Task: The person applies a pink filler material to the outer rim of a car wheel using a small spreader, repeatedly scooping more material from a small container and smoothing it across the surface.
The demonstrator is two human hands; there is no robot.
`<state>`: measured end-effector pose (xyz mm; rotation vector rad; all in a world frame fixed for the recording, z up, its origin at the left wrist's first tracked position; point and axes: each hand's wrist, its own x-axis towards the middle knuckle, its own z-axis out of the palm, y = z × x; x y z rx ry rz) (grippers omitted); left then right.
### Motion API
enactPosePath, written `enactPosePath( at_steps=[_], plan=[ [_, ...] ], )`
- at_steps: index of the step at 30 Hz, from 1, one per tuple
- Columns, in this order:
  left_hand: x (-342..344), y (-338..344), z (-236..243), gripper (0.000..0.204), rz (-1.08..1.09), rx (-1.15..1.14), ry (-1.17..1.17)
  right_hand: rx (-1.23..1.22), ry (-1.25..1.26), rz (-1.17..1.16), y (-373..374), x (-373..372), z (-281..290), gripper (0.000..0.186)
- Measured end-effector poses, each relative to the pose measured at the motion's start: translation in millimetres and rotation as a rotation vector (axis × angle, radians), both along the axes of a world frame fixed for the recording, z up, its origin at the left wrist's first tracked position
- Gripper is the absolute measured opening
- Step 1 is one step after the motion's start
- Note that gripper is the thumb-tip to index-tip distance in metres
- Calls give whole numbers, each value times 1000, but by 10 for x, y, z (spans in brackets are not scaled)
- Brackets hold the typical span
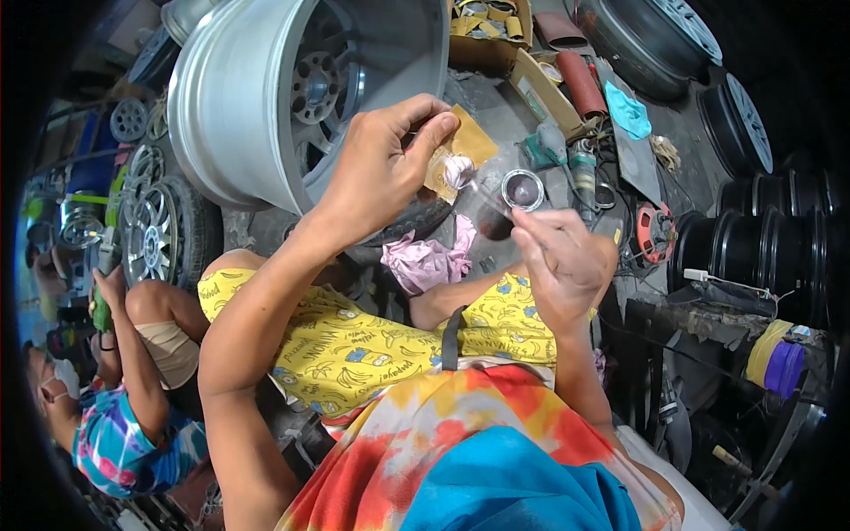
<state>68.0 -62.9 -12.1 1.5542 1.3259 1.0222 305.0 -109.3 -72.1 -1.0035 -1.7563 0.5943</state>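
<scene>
My left hand [385,164] is raised in front of a large silver wheel rim [266,97] and pinches a square of tan sandpaper [465,146] that carries a dab of pale putty [458,170]. My right hand [562,261] grips a thin stick or spatula [489,199] whose tip reaches toward that putty. Just beyond the stick sits a small open round tin [522,188] with dark paste inside. I am sitting with yellow patterned shorts [372,341] over my knees.
A pink rag [425,261] lies on the dark floor between my knees. A power tool [575,164], a cardboard box [491,31] and rolls lie beyond. Black rims [761,239] stack at right. Another person [124,416] sits at lower left beside more wheels [150,230].
</scene>
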Motion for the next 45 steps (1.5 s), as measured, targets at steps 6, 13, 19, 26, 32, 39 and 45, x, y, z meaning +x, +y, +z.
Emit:
enactPosePath(
  at_steps=[6, 13, 19, 26, 32, 39, 45],
  plan=[
    [-7, 41, -51, 21, 3, 297, 227, -30, 54, 77, 45, -196, 43, 27],
    [18, 9, 32, 20, -26, 258, 181, -94, 29, 15, 100, -227, 129, 28],
    [-41, 25, -22, 20, 7, 320, 222, -6, 84, 23, 153, -89, 95, 28],
    [-53, 13, -12, 19, 29, 273, 194, -38, -6, 85, 134, -99, 158, 26],
    [-34, 14, -26, 18, -19, 379, 247, -104, 43, 122, 96, -240, 201, 24],
    [-6, -19, 38, 18, -31, 300, 217, -69, 39, 72, 160, -168, 200, 24],
    [-11, -49, 79, 17, -6, 133, 27, -162, 197, 107, 191, -104, 105, 22]
  ],
)
